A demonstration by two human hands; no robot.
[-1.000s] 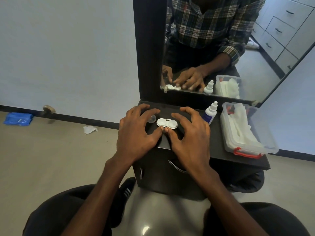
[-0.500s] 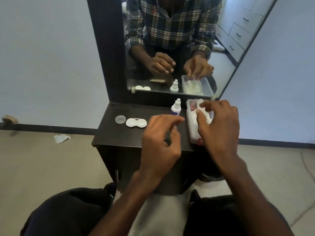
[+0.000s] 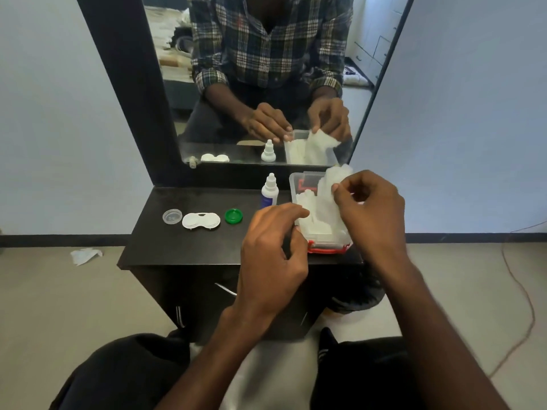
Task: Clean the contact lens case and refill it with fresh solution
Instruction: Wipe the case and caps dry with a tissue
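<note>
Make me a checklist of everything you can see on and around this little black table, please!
Surface: black table, mirror behind.
Job's things: white lens case, clear cap to its left, green cap to its right, solution bottle upright.
Clutter: clear box of white tissues.
Hands: right hand pinches a tissue; left hand at the box's edge, hold unclear.
Cables: thin cord on the floor, right.
Surroundings: crumpled paper on the floor, left.
</note>
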